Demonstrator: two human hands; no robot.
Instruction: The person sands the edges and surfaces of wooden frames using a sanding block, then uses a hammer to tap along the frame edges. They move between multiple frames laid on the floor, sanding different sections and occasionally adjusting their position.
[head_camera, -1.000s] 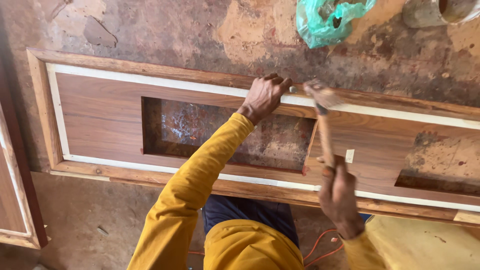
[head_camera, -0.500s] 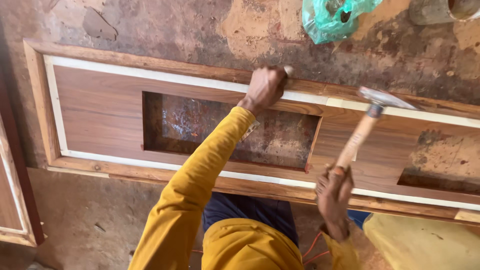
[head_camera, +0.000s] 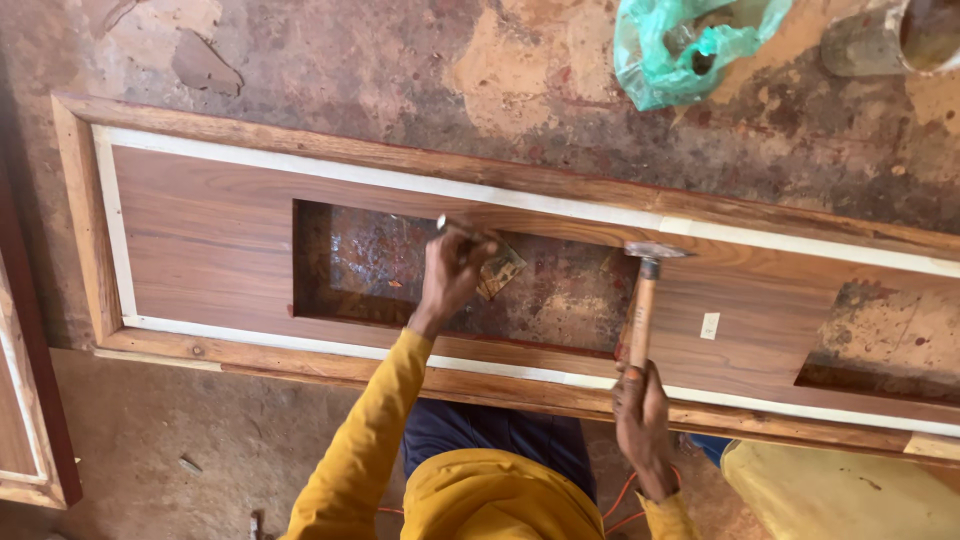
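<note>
Lowered now, hammer (head_camera: 642, 300) clamped in right hand (head_camera: 640, 410); left hand (head_camera: 450, 275) pinches nail (head_camera: 455, 226) over wooden door panel (head_camera: 220, 240) on stained floor (head_camera: 400, 80)

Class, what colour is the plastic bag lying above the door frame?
Green plastic bag, seen best in the head view.

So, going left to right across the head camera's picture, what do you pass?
Panel edge → wooden frame's left end → first cut-out → left hand → hammer in the right hand → white tag → second cut-out.
</note>
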